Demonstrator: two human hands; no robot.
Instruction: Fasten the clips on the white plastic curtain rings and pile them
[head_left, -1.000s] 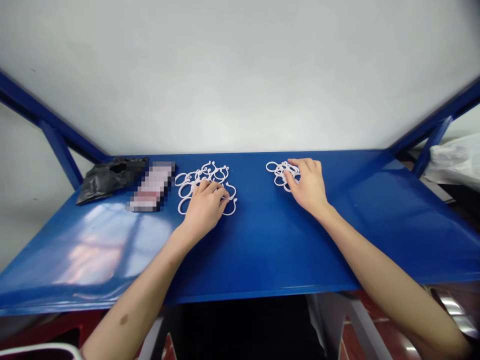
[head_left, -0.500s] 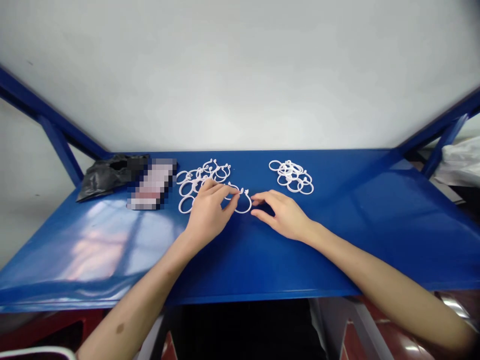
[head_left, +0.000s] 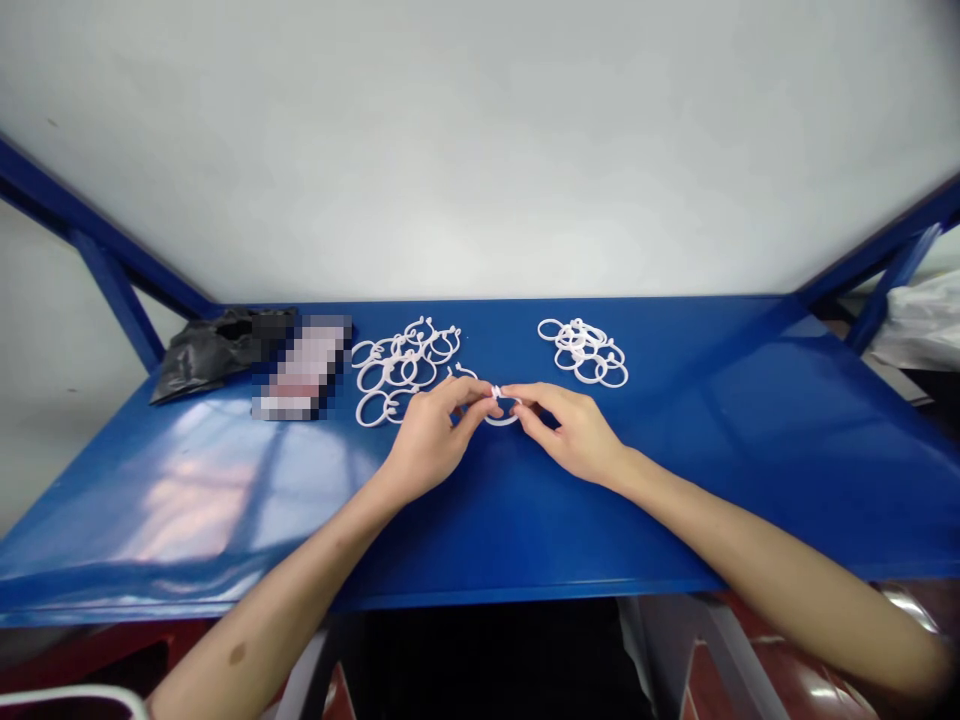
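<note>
A white plastic ring (head_left: 501, 421), like a curtain ring, is held between my two hands above the blue table. My left hand (head_left: 437, 435) pinches it near its small end tabs. From the other side, the fingers of my right hand (head_left: 574, 430) grip the same ring, their tips close to the left fingertips. Behind my left hand lies a loose pile of white rings (head_left: 405, 370), several with their ends apart. A second pile of white rings (head_left: 589, 352) rests farther back on the right.
The blue table (head_left: 675, 500) meets a pale wall (head_left: 480, 150) at the back. On the left lie a black plastic bag (head_left: 214, 355) and a blurred-out flat item (head_left: 304, 370). Blue frame bars (head_left: 120, 295) rise at both sides. A whitish bag (head_left: 919, 320) sits at far right.
My left hand has carried the ring slightly right and turned it. My right hand, previously apart from the ring, now has its fingers closed on it.
</note>
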